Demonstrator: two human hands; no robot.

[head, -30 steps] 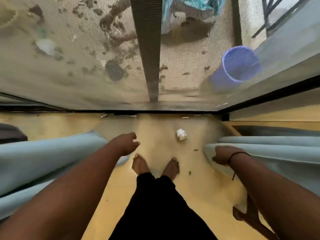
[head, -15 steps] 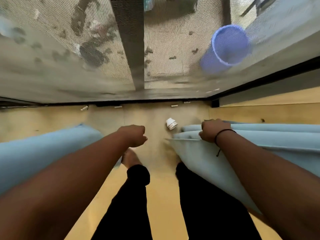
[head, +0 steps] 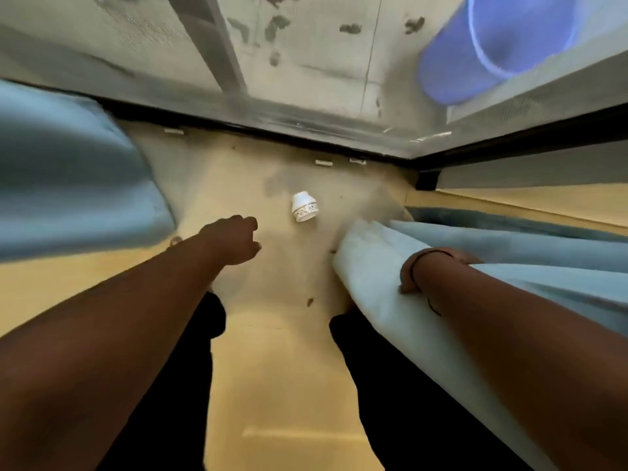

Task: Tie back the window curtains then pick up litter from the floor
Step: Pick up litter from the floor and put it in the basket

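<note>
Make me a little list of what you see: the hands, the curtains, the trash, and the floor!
left hand: loosely curled, holds nothing, over the floor
right hand: mostly hidden in the right curtain, seems to grip it
left curtain: bunched at the left, untouched
litter: small white cup on its side, near the window
floor: tan, dusty near the window
bucket: blue, outside behind the screen

Home: curtains (head: 509,239), screened window (head: 306,62).
</note>
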